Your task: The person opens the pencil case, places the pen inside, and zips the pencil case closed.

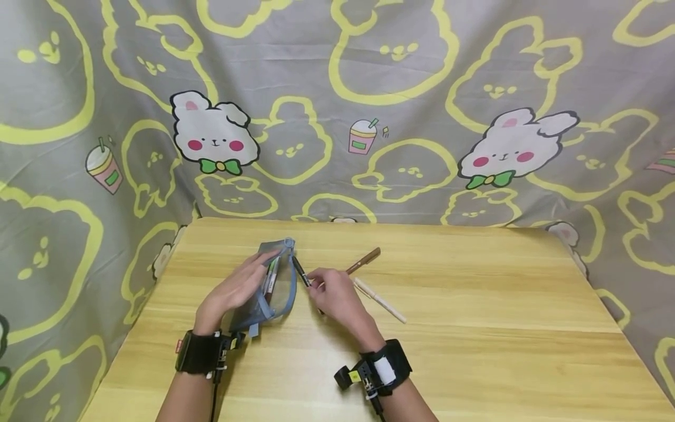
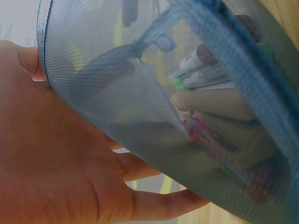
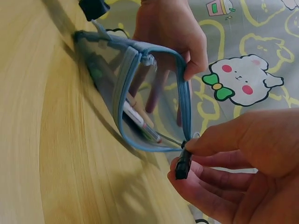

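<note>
A blue mesh pencil case point(image 1: 292, 293) with a zipped edge stands gaping on the table, with several pens point(image 3: 135, 116) and markers inside, seen through the mesh. My left hand point(image 1: 239, 284) holds its left side, the thumb at the rim and the other fingers spread behind the mesh point(image 2: 117, 102). Between thumb and fingers my right hand point(image 1: 337, 296) pinches a black pen point(image 1: 300, 269). One end of that pen is at the far corner of the case's opening; in the right wrist view its other end point(image 3: 183, 167) points toward the camera.
Right of the case, a brown marker point(image 1: 367, 258) and a cream-coloured pen point(image 1: 387, 306) lie on the wooden table point(image 1: 474, 328). A grey patterned cloth point(image 1: 306, 76) hangs behind the table and along its sides.
</note>
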